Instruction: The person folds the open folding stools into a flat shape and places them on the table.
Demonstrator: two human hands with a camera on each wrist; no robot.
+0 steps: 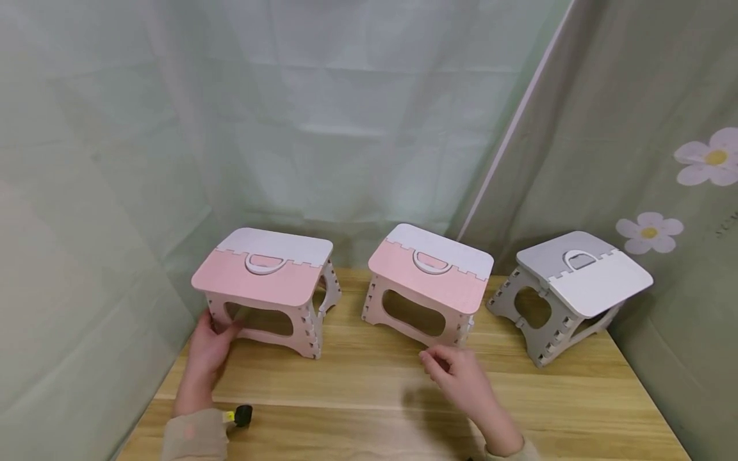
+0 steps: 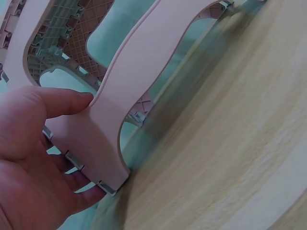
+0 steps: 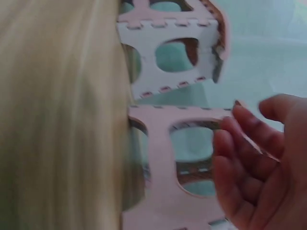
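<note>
A pink and white folding step stool [image 1: 254, 285] stands unfolded at the left of the wooden table. My left hand [image 1: 209, 349] grips its front left leg [image 2: 103, 139]; in the left wrist view the thumb lies on the front face and the other fingers pass behind the edge. In the middle stands a matching pink stool [image 1: 403, 269]. Just in front of it hovers my right hand [image 1: 461, 374], fingers loosely curled and holding nothing. From the right wrist view, that hand [image 3: 259, 167] appears beside a pink stool side [image 3: 160, 158], without clear contact.
At the right stands a grey and white folding stool [image 1: 605, 282], turned at an angle. Pale curtains [image 1: 346, 128] hang behind and at both sides of the wooden table [image 1: 323, 397]. A small black and yellow object [image 1: 243, 415] shows by the left cuff.
</note>
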